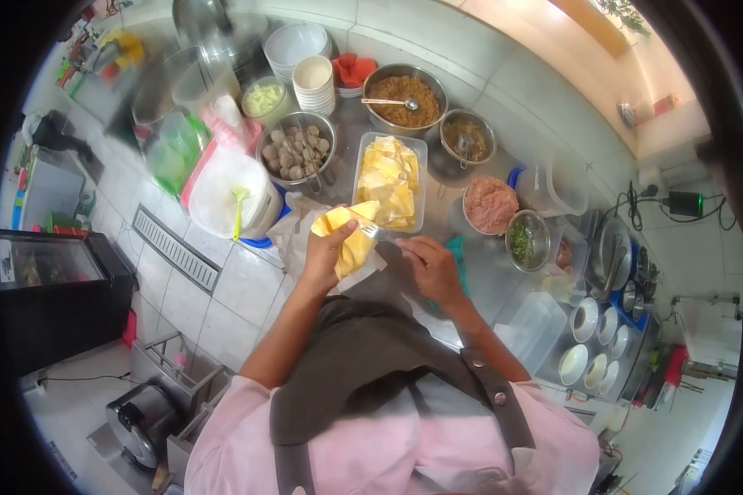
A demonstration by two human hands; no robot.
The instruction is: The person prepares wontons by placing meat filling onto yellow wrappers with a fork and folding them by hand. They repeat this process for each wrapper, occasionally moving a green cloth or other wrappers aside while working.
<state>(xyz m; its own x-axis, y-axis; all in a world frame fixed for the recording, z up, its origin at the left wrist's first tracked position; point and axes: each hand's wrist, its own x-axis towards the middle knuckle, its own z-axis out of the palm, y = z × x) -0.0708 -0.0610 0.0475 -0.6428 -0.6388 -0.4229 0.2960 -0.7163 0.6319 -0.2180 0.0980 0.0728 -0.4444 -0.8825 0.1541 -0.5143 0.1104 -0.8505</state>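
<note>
Yellow wrapper sheets (353,251) are held in my left hand (328,252), with the thumb on top. My right hand (431,266) is closed around the handle of a small metal utensil (371,232), which looks like a fork; its head touches the upper part of the yellow sheets. Beneath the sheets lies crumpled pale paper (293,239). Just beyond my hands, a clear rectangular tray (422,186) holds a stack of yellow wrappers (386,177). A bowl of pink minced meat (490,205) stands to the right of it, beside a bowl of chopped greens (522,244).
Behind stand a bowl of brown filling (403,92) with a spoon, a bowl of meatballs (295,153) and stacked cups (314,82). A white tub (231,198) is at the left. Several small bowls (584,320) and a clear container (533,330) are at the right.
</note>
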